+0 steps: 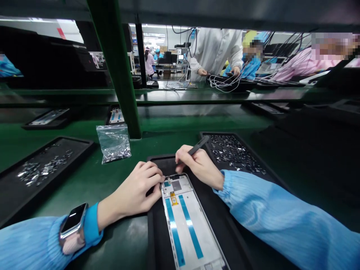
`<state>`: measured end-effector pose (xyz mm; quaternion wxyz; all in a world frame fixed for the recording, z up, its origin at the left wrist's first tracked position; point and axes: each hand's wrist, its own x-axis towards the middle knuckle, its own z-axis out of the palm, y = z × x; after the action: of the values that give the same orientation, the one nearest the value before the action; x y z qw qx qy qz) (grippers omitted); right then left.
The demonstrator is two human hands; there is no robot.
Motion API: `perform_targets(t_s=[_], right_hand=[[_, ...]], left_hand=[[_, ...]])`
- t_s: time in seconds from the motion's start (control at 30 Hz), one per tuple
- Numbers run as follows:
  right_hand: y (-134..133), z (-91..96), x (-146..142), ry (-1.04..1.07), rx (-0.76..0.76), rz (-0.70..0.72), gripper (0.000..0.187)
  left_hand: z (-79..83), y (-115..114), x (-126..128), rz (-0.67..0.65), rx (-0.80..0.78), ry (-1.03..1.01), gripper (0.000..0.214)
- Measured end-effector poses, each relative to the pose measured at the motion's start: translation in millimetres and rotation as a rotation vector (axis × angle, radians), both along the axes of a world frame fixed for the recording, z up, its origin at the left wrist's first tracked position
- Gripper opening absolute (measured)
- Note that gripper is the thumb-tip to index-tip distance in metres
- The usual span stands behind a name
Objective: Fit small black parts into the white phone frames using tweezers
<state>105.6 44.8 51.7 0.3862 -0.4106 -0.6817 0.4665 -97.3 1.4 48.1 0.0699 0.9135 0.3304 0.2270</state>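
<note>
A white phone frame (189,225) with two blue strips lies lengthwise in a black tray (225,225) in front of me. My left hand (137,191) rests at the frame's top left corner, fingers curled and pressed against its edge. My right hand (197,165) is closed round a dark pen-like tool (199,146), its tip down at the frame's top edge. A small orange flex part (173,198) sits near the top of the frame. A watch (73,221) is on my left wrist.
A black tray of small metal parts (233,152) stands right behind my right hand, another such tray (42,168) at the left. A clear bag of parts (114,144) leans by a green post (118,71). People work across the bench (219,52).
</note>
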Motion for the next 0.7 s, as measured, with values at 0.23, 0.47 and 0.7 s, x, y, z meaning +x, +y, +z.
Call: perform_targets(t_s=[0.23,0.47,0.7], right_hand=[[-6.4,4.2,-4.5,-0.019,0.091,0.182,0.012],[-5.8,2.2,-4.7,-0.07,0.151,0.193,0.011],[-7.8,3.3,-6.8,-0.174,0.308,0.181,0.014]], left_hand=[[2.8,-2.1,2.9,0.011,-0.027,-0.017,0.021],[1.5,-1.5,3.6,0.018,-0.033,-0.044,0.021],[0.0,-0.9,3.6,0.018,-0.037,-0.046,0.021]])
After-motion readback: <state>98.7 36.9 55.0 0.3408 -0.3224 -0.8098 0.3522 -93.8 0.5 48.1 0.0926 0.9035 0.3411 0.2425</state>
